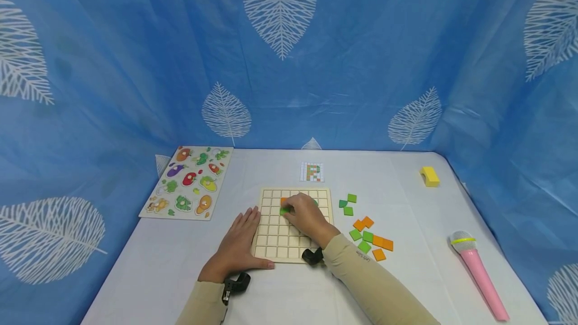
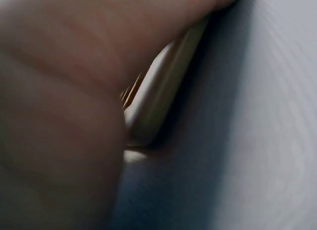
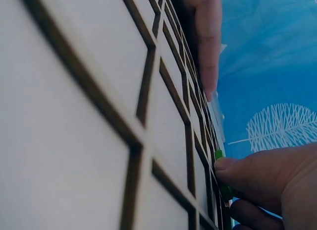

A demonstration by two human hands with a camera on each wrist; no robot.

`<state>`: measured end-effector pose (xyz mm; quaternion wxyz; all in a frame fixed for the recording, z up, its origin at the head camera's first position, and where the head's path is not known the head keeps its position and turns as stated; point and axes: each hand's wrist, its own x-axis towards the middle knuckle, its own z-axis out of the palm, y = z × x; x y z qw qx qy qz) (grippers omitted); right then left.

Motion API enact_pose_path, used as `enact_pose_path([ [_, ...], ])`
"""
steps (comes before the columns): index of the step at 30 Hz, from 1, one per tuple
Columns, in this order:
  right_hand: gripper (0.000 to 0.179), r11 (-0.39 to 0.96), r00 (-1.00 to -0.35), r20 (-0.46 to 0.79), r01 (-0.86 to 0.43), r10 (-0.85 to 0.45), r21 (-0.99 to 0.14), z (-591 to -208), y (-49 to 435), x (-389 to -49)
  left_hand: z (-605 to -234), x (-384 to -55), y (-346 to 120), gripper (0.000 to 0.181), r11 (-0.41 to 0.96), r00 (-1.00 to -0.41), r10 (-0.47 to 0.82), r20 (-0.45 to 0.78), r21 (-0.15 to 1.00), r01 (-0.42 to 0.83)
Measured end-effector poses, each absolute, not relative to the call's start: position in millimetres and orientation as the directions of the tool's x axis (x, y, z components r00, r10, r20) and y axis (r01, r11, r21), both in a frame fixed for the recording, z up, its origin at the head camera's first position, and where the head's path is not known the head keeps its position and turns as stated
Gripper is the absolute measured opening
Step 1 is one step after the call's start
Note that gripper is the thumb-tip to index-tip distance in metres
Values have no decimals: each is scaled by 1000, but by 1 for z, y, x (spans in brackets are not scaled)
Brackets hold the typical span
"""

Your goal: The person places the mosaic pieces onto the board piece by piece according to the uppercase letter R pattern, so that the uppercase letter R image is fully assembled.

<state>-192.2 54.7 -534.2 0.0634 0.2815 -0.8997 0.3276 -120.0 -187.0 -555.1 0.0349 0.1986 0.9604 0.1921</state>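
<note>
A wooden grid board lies on the white table. My left hand rests flat at its left side, fingers straight along the edge and thumb at the near left corner. Over the upper middle of the board, my right hand pinches a green square tile between thumb and fingers, right at the grid cells. An orange tile shows just beyond those fingertips. Partly hidden behind the right hand, a dark green piece sits on the board. The left wrist view shows mostly palm and the board's edge.
Loose green tiles and orange tiles lie right of the board, with a dark green quarter-round piece. Beyond the board is a pattern card. A vegetable puzzle, a yellow block and a pink microphone stand around.
</note>
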Motion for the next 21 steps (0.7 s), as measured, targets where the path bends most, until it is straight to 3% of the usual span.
enact_pose_path([
  [21,22,594,-858,291,-505,-422,-626,-536,55,-193,-557,-121,-187,150,845,-912,409,20,370,387],
])
